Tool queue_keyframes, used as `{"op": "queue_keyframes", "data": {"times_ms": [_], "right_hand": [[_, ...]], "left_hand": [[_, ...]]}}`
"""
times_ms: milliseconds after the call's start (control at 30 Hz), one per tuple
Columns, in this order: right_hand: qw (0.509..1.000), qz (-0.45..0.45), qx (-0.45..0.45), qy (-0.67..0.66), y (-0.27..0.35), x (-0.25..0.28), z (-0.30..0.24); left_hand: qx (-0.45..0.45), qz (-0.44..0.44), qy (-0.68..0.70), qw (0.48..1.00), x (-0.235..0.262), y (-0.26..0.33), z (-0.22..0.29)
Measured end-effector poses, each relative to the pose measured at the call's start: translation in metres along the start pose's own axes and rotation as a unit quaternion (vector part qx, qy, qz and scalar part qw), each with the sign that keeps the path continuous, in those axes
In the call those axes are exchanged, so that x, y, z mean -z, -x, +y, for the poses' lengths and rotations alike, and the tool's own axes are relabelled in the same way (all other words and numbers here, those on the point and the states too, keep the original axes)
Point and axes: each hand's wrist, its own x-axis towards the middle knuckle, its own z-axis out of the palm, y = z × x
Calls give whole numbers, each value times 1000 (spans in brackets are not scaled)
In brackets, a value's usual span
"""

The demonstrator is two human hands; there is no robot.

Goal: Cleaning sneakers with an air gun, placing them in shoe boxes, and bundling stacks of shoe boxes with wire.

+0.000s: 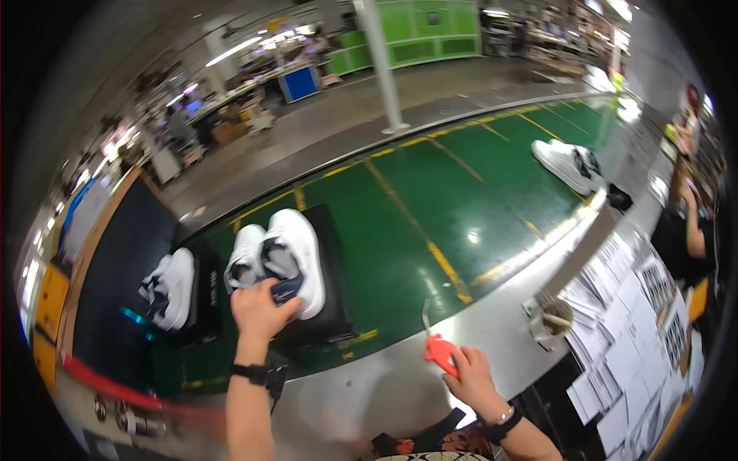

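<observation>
Nearest the lens, two bare forearms rise from the lower edge over a steel surface (400, 376) that borders a green conveyor belt (415, 207).

Farthest left on the belt, one pair of white shoes (171, 288) lies on a black tray (204, 296), untouched. Just beside it, the left hand (260, 309) rests on a second pair of white sneakers (280, 257) set on another black tray (327, 307); its grip is clenched on the dark heel or tongue part of a sneaker, fingers curled over the edge. A black wristband (250, 373) sits on that wrist.

Further right, the right hand (470, 378) holds a small red tool (440, 352), its grip grasping the handle, with a thin metal tip pointing up; the exact kind of tool is too blurred to tell. Beyond it stand a small cup-like holder (550, 319) and sheets of printed paper (623, 346). A third pair of shoes (570, 163) lies far up the belt.

To do this well, I judge the left hand should steady the sneaker firmly while the tool comes in slowly and tip-first.
</observation>
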Motion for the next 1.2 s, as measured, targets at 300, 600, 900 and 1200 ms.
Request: {"op": "queue_keyframes", "data": {"times_ms": [300,600,900,1200], "right_hand": [[998,50,18,30,7,-18,5],[998,45,15,47,4,-20,1],[998,9,-30,62,-1,-9,6],[995,76,-57,-31,4,-4,2]], "left_hand": [[-20,42,21,999,-2,4,-13],[-19,95,34,995,-3,9,-21],[2,50,32,998,-10,4,-8],[-20,1,7,1000,1,10,-32]]}}
